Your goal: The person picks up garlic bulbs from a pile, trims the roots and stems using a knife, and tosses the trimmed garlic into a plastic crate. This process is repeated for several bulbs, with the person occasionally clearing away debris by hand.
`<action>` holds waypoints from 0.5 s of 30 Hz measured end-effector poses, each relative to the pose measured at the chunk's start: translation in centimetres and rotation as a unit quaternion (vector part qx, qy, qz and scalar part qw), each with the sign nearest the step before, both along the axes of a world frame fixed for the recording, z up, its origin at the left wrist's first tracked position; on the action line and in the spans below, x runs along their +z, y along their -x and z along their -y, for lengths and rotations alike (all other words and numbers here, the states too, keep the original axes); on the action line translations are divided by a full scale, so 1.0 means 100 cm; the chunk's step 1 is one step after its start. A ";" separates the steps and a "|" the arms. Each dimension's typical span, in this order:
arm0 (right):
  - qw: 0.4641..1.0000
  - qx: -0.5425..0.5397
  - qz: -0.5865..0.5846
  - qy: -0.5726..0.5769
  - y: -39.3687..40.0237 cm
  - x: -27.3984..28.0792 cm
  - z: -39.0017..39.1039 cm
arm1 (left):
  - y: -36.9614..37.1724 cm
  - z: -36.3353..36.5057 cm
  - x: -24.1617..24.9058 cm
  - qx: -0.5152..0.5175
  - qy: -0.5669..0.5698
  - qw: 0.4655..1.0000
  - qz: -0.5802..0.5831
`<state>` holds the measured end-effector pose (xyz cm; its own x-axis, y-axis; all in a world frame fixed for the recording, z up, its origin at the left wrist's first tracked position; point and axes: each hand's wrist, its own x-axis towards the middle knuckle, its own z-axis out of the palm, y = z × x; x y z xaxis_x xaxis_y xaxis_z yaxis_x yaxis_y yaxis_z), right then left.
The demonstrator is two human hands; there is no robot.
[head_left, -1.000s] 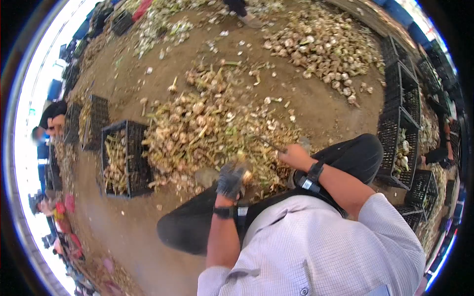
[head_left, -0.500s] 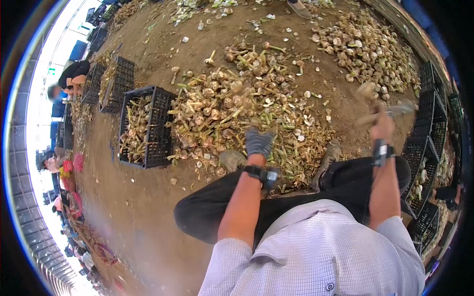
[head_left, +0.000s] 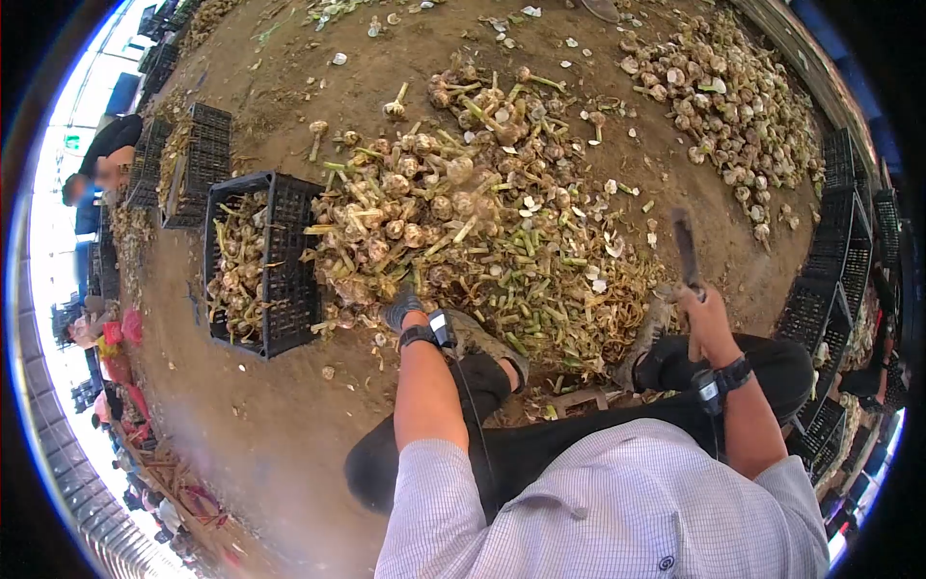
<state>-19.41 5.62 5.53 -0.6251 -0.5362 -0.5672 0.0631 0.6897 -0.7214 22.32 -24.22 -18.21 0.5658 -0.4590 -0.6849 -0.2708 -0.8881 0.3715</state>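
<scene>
Bare packed earth runs under everything, strewn with garlic and cut stalks. Nearest the person, the right hand (head_left: 702, 311) is clenched around the handle of a knife (head_left: 687, 253); the blade rises from the fist with its long axis close to upright in the view, tip toward twelve o'clock and leaning slightly to eleven, dark and somewhat blurred. A black band circles that wrist. The left hand (head_left: 399, 311), in a dark glove, reaches down at the near edge of the garlic pile (head_left: 453, 217); its fingers are curled in among the bulbs and stems, but whether they have closed on one cannot be told. A watch-like band sits on that wrist too.

Between the hands, at about six o'clock from the pile, lies a litter of trimmed stalks (head_left: 569, 304), greenish and straw-coloured, reaching to the person's dark trousers and shoe. At nine o'clock from the left hand stands a black crate (head_left: 289, 265) holding stemmed garlic, just beside the pile. A second crate (head_left: 198, 154) stands farther off at ten o'clock. At one o'clock, well apart, spreads a heap of trimmed bulbs (head_left: 733, 106). Stacked black crates (head_left: 837, 241) line the right edge at three o'clock. Other people sit low along the left edge.
</scene>
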 end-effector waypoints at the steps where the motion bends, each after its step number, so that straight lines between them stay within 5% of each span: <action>1: 0.999 0.035 -0.009 -0.010 -0.004 0.002 0.003 | 0.000 -0.004 0.007 -0.022 0.036 0.999 0.023; 3: 0.994 0.103 -0.027 -0.023 -0.012 0.003 0.007 | 0.016 -0.013 0.027 -0.118 0.109 0.981 0.109; 6: 0.983 0.173 -0.059 0.036 -0.015 -0.014 0.000 | 0.084 -0.026 0.166 -0.060 -0.006 0.997 0.057; 8: 0.967 0.230 -0.108 0.034 -0.027 0.003 0.013 | 0.060 -0.040 0.056 -0.275 0.280 0.914 0.104; 10: 0.947 0.224 -0.190 0.130 -0.040 0.007 0.016 | 0.128 -0.075 0.145 -0.148 0.340 0.915 -0.159; 12: 0.942 0.259 -0.148 0.154 -0.042 0.011 0.018 | 0.123 -0.096 0.102 -0.204 0.391 0.835 -0.328; 14: 0.938 0.271 -0.153 0.154 -0.051 0.028 0.018 | 0.164 -0.136 0.198 -0.168 0.341 0.771 -0.510; 15: 0.936 0.277 -0.154 0.155 -0.057 0.035 0.017 | 0.169 -0.149 0.203 -0.170 0.316 0.770 -0.528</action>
